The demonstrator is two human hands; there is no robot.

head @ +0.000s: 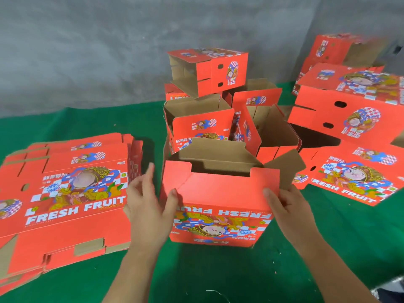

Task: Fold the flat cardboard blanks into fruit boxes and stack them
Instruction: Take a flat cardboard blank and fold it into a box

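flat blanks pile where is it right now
The pile of flat blanks lies on the green cloth at the head view's left, just beside the left hand.

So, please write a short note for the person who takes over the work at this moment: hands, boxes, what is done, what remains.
Left hand: holds the left edge of the half-folded box, thumb on its near flap.
Right hand: holds the right edge of the same flap.
The box stands on the green table, top open, print upside down toward you.
Done: several folded boxes are piled behind it, more at the right.
Left: close this box, stack it, then fold the flat blanks stacked on the left. One blank lies on the right.
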